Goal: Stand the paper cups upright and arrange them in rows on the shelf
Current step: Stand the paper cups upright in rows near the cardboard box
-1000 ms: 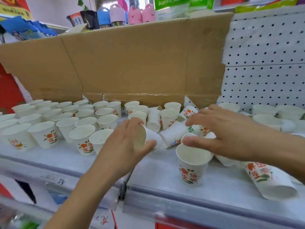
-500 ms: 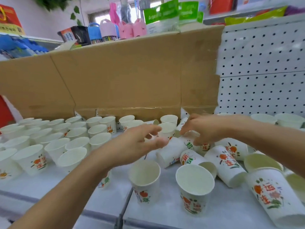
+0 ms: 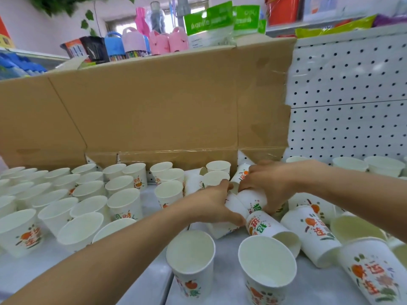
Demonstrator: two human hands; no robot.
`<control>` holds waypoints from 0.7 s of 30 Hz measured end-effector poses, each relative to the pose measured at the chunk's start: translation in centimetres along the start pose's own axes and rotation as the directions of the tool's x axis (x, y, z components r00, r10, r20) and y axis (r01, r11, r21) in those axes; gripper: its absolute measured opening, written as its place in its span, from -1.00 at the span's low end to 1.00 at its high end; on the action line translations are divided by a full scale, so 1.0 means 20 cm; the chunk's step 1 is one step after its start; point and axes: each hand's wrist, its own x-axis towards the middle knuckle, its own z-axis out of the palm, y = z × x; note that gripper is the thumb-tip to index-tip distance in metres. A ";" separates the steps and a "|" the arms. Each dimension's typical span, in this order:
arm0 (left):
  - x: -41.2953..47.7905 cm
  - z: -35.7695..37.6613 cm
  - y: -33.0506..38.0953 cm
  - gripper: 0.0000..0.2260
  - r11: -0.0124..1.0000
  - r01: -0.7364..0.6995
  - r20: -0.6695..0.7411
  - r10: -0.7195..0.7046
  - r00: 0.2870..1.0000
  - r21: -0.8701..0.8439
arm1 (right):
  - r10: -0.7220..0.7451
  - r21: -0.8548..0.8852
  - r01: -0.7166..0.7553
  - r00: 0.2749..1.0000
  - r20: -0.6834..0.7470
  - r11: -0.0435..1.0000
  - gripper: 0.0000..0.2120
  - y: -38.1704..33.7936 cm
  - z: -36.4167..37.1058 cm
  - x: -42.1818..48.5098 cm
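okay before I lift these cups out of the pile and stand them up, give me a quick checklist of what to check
1. Left hand grip on a tipped cup: ok, fingers wrap it.
2. Right hand grip on a lying cup: ok.
3. Are the two held cups separate or nested: cannot tell.
4. Free shelf spot between the front upright cups: ok, narrow.
5. Upright rows on the left clear of the forearm: not ok, the arm crosses right over them.
6. Pile sorted: not ok, tipped cups remain.
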 end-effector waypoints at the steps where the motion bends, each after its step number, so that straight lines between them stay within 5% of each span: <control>1: -0.01 -0.01 -0.01 -0.26 1.000 -0.017 -0.023 0.017 1.000 -0.022 | -0.010 0.026 0.010 1.000 -0.030 1.000 -0.31 0.00 -0.01 -0.01; 6: -0.13 -0.08 -0.09 -0.52 0.969 -0.090 -0.217 0.040 0.975 -0.229 | -0.028 0.342 0.065 0.993 -0.112 0.937 -0.39 0.02 -0.10 -0.09; 11: -0.26 -0.10 -0.21 -0.48 0.896 -0.115 -0.391 -0.070 0.918 -0.429 | -0.036 0.678 0.196 0.970 -0.242 0.709 -0.55 0.03 -0.16 -0.11; 15: -0.34 -0.04 -0.27 -0.30 0.850 -0.105 -0.372 -0.112 0.922 -0.516 | -0.004 0.802 0.195 0.972 -0.234 0.564 -0.53 0.01 -0.16 -0.07; 21: -0.36 -0.01 -0.28 -0.43 0.894 -0.026 -0.288 -0.116 0.951 -0.448 | -0.022 0.705 0.094 0.994 -0.111 0.703 -0.57 -0.06 -0.18 -0.02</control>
